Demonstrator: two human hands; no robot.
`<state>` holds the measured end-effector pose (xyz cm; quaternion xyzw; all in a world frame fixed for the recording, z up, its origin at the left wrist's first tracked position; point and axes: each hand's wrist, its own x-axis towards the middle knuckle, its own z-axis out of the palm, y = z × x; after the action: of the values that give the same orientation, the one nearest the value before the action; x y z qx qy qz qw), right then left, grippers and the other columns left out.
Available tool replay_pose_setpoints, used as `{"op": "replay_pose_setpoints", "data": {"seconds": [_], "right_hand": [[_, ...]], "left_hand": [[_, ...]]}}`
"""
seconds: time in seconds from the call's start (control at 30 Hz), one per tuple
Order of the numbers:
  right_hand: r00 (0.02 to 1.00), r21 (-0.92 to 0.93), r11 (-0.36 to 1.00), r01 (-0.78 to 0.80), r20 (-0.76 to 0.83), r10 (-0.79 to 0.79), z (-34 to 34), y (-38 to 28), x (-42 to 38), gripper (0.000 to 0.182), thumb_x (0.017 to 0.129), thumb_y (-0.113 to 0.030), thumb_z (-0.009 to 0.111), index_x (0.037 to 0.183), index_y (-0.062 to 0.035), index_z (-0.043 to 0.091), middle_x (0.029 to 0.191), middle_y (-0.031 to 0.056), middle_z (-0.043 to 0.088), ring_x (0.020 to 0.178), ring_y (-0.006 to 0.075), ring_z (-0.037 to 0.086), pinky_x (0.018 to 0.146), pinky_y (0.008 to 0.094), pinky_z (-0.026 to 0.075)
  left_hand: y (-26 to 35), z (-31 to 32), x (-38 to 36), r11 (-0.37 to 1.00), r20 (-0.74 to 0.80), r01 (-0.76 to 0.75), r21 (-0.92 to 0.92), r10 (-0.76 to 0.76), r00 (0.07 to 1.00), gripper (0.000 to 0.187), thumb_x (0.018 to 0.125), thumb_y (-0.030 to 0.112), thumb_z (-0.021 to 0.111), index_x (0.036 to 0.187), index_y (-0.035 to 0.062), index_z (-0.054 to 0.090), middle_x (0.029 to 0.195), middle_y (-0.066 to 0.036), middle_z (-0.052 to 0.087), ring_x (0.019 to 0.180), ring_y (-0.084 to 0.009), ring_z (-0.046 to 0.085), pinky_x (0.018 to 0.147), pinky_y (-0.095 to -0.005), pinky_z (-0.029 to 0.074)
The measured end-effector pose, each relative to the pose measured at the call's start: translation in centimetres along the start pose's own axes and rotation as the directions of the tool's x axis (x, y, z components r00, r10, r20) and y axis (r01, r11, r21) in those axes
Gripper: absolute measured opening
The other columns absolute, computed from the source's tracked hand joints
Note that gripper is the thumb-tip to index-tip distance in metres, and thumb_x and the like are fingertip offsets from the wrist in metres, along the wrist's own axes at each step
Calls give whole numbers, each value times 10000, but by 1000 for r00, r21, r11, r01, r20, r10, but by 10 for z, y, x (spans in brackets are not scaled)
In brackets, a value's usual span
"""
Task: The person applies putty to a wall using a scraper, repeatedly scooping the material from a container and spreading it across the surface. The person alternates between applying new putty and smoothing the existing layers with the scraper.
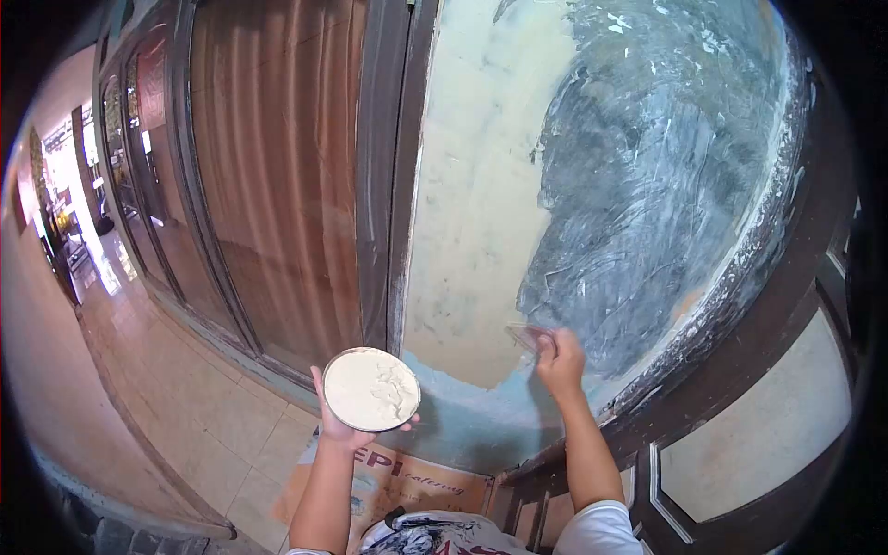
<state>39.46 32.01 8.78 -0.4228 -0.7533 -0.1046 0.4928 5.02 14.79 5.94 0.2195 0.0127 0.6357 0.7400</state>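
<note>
Two bare hands are up at the wall (472, 185), one on each side of the person's body. The left hand (340, 427) is cupped under a round pan (371, 389) of pale, creamy filler, fingers curled up around its rim and clamped on it, holding it level just out from the foot of the wall. The right hand (559, 359) is raised higher, its fingers closed together on a small flat scraper (524, 335), whose blade lies against the plaster right at the edge where the cream-coloured patch meets the dark grey, scratched area (657, 185). That grey area spreads up and to the right, bounded by the dark wooden frame (768, 305) that runs diagonally down the right side; the scraper sits well apart from that frame, with bare wall open between them. Below the hands a band of blue-green paint (462, 416) runs along the bottom edge of the wall. On the left side, a dark door post (398, 176) closes off the wall, and beyond it are brown shuttered doors (277, 166). A printed sheet of cardboard (407, 481) lies on the tiled floor (194, 416) at the wall's foot, under the pan, and the floor stretches away open to the left.
</note>
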Motion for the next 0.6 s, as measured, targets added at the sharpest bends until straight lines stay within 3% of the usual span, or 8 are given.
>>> {"op": "replay_pose_setpoints", "data": {"seconds": [0.1,0.23,0.3,0.37,0.43,0.5,0.53,0.6], "right_hand": [[988,-78,996,40,152,-28,19,10,-31,109,886,-136,675,959,-55,679,892,172,655,846,401,640,733,489,516],[997,-131,991,-36,59,44,6,2,3,118,891,-144,680,969,-56,681,914,165,655,864,407,636,725,493,507],[988,-30,998,-50,-148,45,-2,0,11,115,883,-144,693,952,-53,674,895,162,647,864,406,633,717,486,503],[995,-28,999,-27,-97,24,6,2,-8,111,885,-150,695,944,-60,670,888,162,641,862,404,631,728,484,505],[982,-52,997,63,179,-53,26,3,-38,90,895,-148,680,936,-70,662,877,154,630,865,401,626,734,484,502],[972,-169,984,54,234,-13,24,-6,-37,66,900,-135,658,931,-77,656,850,150,610,860,399,618,733,484,497],[992,-128,992,19,127,-3,17,-12,-19,66,904,-135,653,927,-73,651,838,153,599,851,404,613,727,486,493],[998,-61,997,-43,-37,41,8,-6,8,87,913,-137,646,924,-51,640,843,168,597,825,422,597,721,497,483]], "left_hand": [[0,-5,0,999,42,10,36,-12,999,1249,742,1014,272,1549,64,341,1405,-356,509,1060,-620,616,797,-686,578],[1,1,-4,998,19,16,-58,-15,1000,1246,741,1013,276,1552,69,340,1419,-347,501,1066,-636,603,812,-707,570],[0,-3,-5,996,8,24,-82,-23,1000,1250,736,1016,277,1553,73,340,1425,-342,499,1064,-643,599,807,-712,570],[1,-5,-5,999,-10,5,-43,-6,1000,1250,733,1018,280,1552,75,342,1427,-341,498,1065,-640,601,796,-707,574],[-1,-6,-7,1000,16,5,-18,-5,1000,1246,734,1017,280,1551,79,343,1429,-340,497,1066,-639,602,790,-706,575],[-2,3,-8,1000,-39,-7,4,7,999,1181,777,976,315,1519,60,386,1404,-327,522,1014,-638,611,712,-690,590],[0,-4,-7,1000,11,20,-5,-20,1000,1239,736,1015,293,1553,84,344,1435,-339,491,1075,-643,595,798,-712,566],[1,-9,-9,999,10,17,-31,-17,1000,1236,739,1012,299,1554,84,342,1441,-339,484,1081,-647,589,803,-717,564]]}}
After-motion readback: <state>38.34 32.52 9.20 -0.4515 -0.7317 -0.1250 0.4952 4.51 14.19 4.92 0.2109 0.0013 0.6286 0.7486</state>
